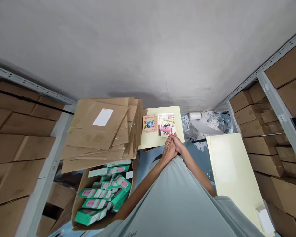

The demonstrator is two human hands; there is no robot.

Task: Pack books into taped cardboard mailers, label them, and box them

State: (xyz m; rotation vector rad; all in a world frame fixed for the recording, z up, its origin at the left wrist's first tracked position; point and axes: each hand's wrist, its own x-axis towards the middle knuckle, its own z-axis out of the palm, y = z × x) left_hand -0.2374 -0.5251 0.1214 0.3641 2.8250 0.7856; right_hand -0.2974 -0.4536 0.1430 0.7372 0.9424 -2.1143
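Observation:
My left hand [170, 150] and my right hand [177, 143] are clasped together in front of my shirt, fingers closed against each other. I see no object held in either hand. Just beyond them, on a cream tabletop [150, 141], lie a yellow-and-pink booklet [167, 127] and a white-and-pink booklet [161, 116] partly under it. To their left is a small stack of orange-pink booklets [149, 123] with a dark blue picture on the cover. The fingertips are close to the near edge of the yellow-and-pink booklet; whether they touch it I cannot tell.
Flattened cardboard [88, 131] is piled at the left, above an open carton [76, 200] of green-and-pink boxes [93, 204]. At the right stand a cream surface [232, 164] and a heap of paper scraps [212, 120] with a white roll [194, 116]. Carton-filled shelves flank both sides.

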